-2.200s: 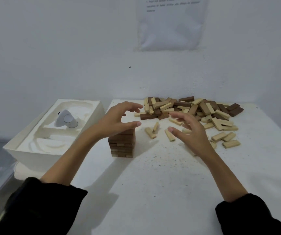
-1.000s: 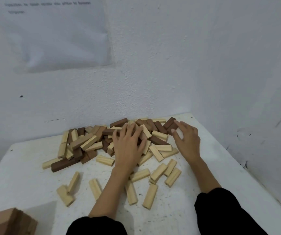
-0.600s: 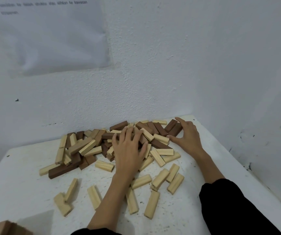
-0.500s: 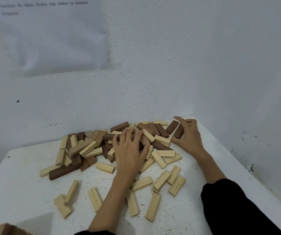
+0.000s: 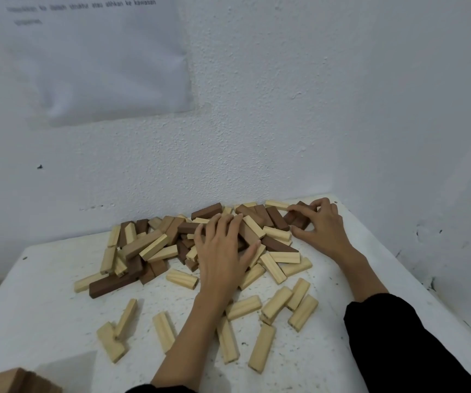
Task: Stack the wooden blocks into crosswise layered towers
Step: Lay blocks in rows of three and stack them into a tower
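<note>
Right hand [image 5: 318,225]: fingers curled, dark brown rectangular wooden block [image 5: 299,220] pinched, likely for lifting. Left hand [image 5: 223,251]: fingers spread flat on heap of tan and brown wooden blocks [image 5: 149,248], probably steadying it. Partial brown tower [image 5: 15,381] glimpsed well behind left wrist.

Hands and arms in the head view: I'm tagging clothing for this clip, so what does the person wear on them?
Both the left hand and right hand are bare, no gloves, rings or watch visible. The black fabric left sleeve and right sleeve leave the forearms uncovered.
</note>
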The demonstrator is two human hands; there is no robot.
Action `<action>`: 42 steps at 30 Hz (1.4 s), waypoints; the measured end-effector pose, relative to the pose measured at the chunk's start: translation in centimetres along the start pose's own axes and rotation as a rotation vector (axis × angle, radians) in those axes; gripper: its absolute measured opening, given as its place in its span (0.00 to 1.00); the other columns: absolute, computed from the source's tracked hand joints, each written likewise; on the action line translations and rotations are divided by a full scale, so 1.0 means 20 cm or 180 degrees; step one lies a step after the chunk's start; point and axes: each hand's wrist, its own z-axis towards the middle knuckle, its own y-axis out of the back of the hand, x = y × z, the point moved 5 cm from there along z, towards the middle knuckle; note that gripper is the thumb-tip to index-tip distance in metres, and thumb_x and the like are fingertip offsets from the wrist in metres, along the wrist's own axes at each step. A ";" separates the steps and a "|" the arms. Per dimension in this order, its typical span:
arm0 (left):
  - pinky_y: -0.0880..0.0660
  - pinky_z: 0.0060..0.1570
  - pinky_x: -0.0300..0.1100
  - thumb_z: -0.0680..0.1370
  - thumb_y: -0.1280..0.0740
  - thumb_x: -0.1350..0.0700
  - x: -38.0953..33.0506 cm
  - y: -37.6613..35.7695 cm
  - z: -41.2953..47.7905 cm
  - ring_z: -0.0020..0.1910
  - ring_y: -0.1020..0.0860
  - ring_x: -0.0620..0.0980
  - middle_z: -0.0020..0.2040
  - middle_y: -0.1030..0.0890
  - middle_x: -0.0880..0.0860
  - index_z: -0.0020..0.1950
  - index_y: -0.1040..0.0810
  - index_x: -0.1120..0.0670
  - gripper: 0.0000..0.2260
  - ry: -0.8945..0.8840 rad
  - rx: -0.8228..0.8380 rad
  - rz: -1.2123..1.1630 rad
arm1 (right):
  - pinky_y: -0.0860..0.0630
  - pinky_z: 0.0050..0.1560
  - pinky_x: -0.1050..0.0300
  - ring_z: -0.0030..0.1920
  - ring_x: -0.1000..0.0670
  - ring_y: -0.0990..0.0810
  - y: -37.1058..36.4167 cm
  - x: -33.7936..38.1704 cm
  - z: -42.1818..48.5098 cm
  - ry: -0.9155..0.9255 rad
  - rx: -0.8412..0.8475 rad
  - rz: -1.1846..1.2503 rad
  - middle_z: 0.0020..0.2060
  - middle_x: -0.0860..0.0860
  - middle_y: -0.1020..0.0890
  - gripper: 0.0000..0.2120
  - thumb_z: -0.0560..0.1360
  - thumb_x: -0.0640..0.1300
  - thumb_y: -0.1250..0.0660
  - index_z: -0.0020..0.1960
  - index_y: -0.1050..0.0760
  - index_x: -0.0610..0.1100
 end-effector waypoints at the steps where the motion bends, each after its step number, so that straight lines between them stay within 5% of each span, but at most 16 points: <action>1: 0.40 0.62 0.52 0.74 0.45 0.35 0.00 0.00 0.00 0.62 0.26 0.53 0.57 0.20 0.50 0.61 0.23 0.51 0.27 0.0003 -0.0001 -0.0034 | 0.33 0.56 0.50 0.53 0.47 0.34 0.00 0.00 0.00 0.0008 -0.0057 0.0018 0.51 0.47 0.31 0.19 0.69 0.53 0.28 0.59 0.23 0.55; 7: 0.41 0.61 0.51 0.73 0.44 0.35 0.00 0.01 0.00 0.60 0.25 0.53 0.56 0.20 0.49 0.61 0.23 0.52 0.27 0.0005 -0.0015 -0.0137 | 0.39 0.58 0.56 0.61 0.45 0.36 -0.02 -0.03 0.02 -0.0064 0.0081 0.0312 0.61 0.46 0.29 0.14 0.69 0.51 0.27 0.53 0.21 0.52; 15: 0.36 0.62 0.56 0.71 0.42 0.33 0.00 0.02 0.01 0.61 0.26 0.52 0.55 0.20 0.47 0.62 0.24 0.51 0.29 0.0076 -0.0031 -0.0448 | 0.35 0.55 0.58 0.56 0.47 0.30 0.01 -0.03 0.02 -0.0037 -0.0107 0.0690 0.51 0.47 0.26 0.15 0.64 0.51 0.23 0.50 0.19 0.51; 22: 0.53 0.68 0.51 0.70 0.38 0.35 -0.02 0.11 -0.01 0.61 0.30 0.45 0.55 0.21 0.44 0.58 0.24 0.49 0.24 -0.0050 -0.0420 -0.0913 | 0.32 0.57 0.57 0.56 0.49 0.29 0.10 0.04 -0.10 -0.0136 -0.0705 0.1194 0.52 0.48 0.25 0.15 0.66 0.51 0.25 0.51 0.19 0.50; 29: 0.49 0.69 0.60 0.71 0.36 0.36 -0.03 0.29 -0.11 0.61 0.27 0.46 0.59 0.22 0.46 0.60 0.23 0.49 0.24 -0.0297 -0.0397 -0.1094 | 0.39 0.57 0.75 0.58 0.54 0.30 0.17 0.20 -0.41 0.0099 -0.0767 0.1444 0.54 0.50 0.26 0.15 0.66 0.51 0.26 0.52 0.21 0.54; 37: 0.43 0.68 0.55 0.69 0.34 0.38 0.10 0.60 -0.60 0.61 0.31 0.41 0.60 0.23 0.45 0.61 0.24 0.49 0.24 -0.0462 0.0509 -0.1179 | 0.30 0.60 0.61 0.60 0.52 0.28 0.16 0.49 -0.84 0.0859 -0.0041 0.1505 0.56 0.52 0.26 0.19 0.65 0.61 0.30 0.54 0.22 0.56; 42: 0.40 0.65 0.38 0.69 0.32 0.36 0.23 0.74 -0.93 0.60 0.35 0.32 0.59 0.30 0.34 0.65 0.30 0.42 0.27 -0.0339 0.1192 -0.1451 | 0.28 0.57 0.54 0.58 0.54 0.28 0.09 0.68 -1.09 0.1341 0.0628 0.1332 0.55 0.54 0.25 0.26 0.65 0.67 0.31 0.58 0.25 0.56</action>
